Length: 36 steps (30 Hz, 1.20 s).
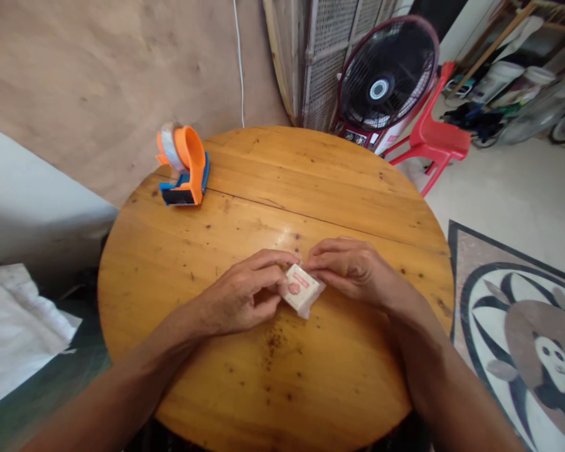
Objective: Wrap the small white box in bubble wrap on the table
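A small white packet with red print [301, 289] lies at the middle of a round wooden table [273, 207], held between both hands. My left hand [245, 294] pinches its left side with fingers curled. My right hand [353, 269] grips its upper right edge with fingers pressed together. Part of the packet is hidden under my fingers.
An orange and blue tape dispenser [183, 164] stands at the table's far left. Behind the table are a standing fan [387, 78] and a red plastic chair [433, 135]. A rug with a panda [527, 339] lies on the floor at right. White cloth [14, 326] sits at left.
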{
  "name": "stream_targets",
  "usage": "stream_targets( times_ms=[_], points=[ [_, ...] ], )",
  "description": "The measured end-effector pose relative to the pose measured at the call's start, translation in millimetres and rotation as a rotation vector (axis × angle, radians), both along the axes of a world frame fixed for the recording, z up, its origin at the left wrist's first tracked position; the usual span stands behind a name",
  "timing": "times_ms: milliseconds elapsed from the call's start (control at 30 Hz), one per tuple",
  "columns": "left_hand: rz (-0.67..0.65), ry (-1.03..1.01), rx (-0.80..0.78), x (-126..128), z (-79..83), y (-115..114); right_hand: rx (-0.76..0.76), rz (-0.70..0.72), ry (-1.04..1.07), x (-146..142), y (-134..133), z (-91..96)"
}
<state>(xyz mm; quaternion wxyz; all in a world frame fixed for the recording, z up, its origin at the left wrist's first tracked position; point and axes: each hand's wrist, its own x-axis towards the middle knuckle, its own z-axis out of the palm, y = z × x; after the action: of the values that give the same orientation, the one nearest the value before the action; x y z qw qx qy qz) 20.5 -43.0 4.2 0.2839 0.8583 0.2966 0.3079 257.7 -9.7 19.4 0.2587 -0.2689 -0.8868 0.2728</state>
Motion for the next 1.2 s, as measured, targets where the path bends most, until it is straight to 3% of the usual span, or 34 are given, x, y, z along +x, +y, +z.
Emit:
stream_targets(
  times_ms=[267,667,1033,1200],
  points=[
    [0.011,-0.018,0.004,0.0,-1.3,-0.4,0.076,-0.008,-0.079,-5.8,-0.5,1.2],
    [0.008,-0.036,0.034,-0.6,0.2,1.0,-0.110,-0.116,-0.046,-11.3,2.1,-3.5],
    [0.022,-0.038,-0.016,0.0,-2.4,-1.3,-0.392,-0.061,0.008,-0.3,2.7,7.2],
    [0.000,-0.021,0.078,3.3,-2.0,-2.7,-0.423,-0.030,0.008,2.7,0.6,11.6]
  ],
)
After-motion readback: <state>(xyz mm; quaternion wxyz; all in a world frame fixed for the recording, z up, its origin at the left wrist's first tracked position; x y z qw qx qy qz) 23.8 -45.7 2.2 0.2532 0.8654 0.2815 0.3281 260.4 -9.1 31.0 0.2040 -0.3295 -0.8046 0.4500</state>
